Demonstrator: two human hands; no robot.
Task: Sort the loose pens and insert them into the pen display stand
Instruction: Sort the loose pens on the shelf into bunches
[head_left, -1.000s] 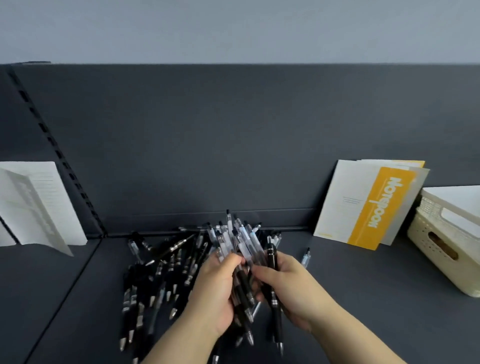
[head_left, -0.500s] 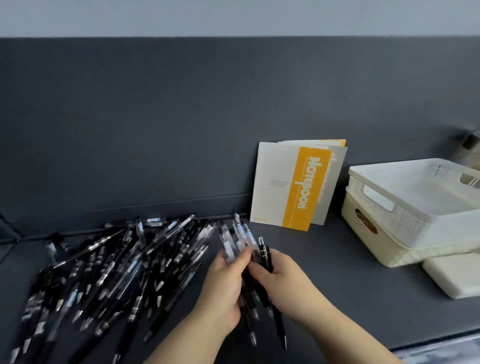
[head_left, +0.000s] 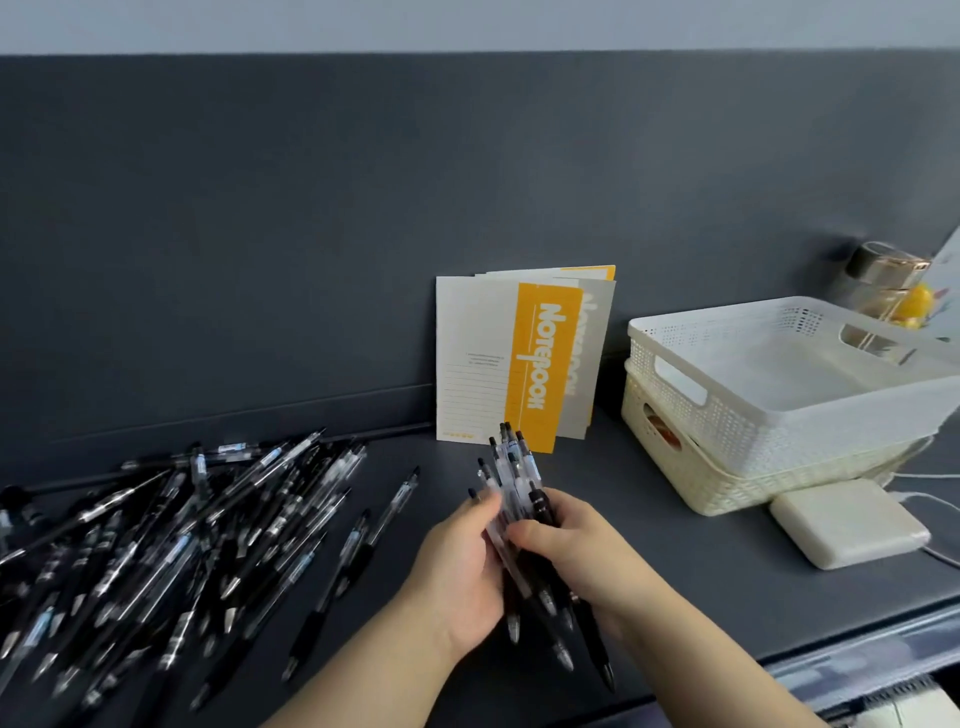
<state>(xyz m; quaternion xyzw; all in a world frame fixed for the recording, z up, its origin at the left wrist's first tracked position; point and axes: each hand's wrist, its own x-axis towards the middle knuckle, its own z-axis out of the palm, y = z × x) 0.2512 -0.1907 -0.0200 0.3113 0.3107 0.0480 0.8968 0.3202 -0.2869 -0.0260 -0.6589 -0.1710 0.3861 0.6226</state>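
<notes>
Both my hands hold one bundle of pens (head_left: 511, 475), black and clear ones, upright above the dark shelf. My left hand (head_left: 457, 566) grips the bundle from the left, and my right hand (head_left: 576, 551) grips it from the right. The pen tips stick out below my hands. A big heap of loose black and clear pens (head_left: 171, 545) lies spread over the shelf to the left. No pen display stand is in view.
A grey and yellow notebook (head_left: 519, 364) leans on the back panel behind the bundle. Two stacked white baskets (head_left: 779, 395) stand at right, with a white flat box (head_left: 847, 522) and cables in front. The shelf's front edge (head_left: 857, 634) runs at lower right.
The view has swung right, so the pile now lies further left and the baskets show fully. My hands have carried the bundle right, away from the pile.
</notes>
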